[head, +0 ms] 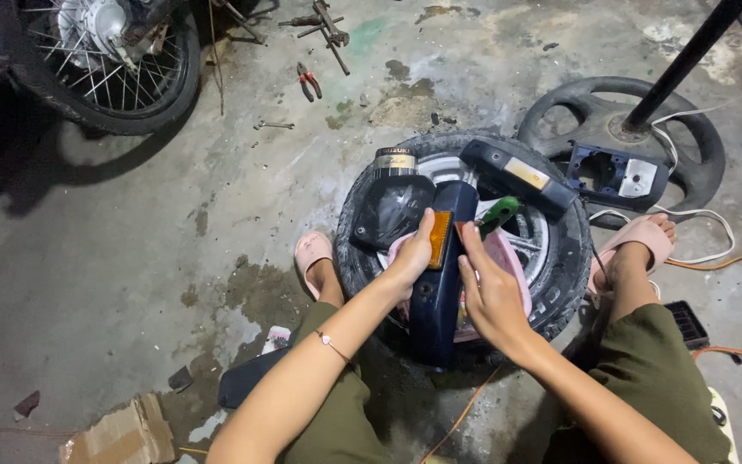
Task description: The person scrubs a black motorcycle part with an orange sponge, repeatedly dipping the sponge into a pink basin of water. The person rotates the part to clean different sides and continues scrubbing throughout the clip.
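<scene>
Olive-green trouser knees [646,378] frame the bottom of the view, with both bare forearms reaching forward between them. Left hand [414,256], a thin bracelet on its wrist, wraps its fingers round the upper left edge of a long dark-blue plastic fairing panel [435,292], thumb resting on the panel's narrow orange rectangular reflector [440,239]. Right hand [491,296] lies against the panel's right edge, its fingers closed on a green-handled tool [498,213] whose tip I cannot make out. The panel stands nearly upright, leaning over a worn black tyre on a silver alloy wheel [560,258] that lies flat on the stained concrete floor [130,258]; a pink bowl [508,258] sits in the wheel's hub. Resting on the tyre are a glossy black cover with a gold-banded label strip at its top [392,202] and a second dark panel bearing a pale yellow rectangular reflector [521,174]. Pink sandals [313,251] flank the tyre. Torn brown cardboard [122,436] lies at lower left; red-handled pliers [307,81] lie far off near a spoked motorcycle wheel [113,60].
</scene>
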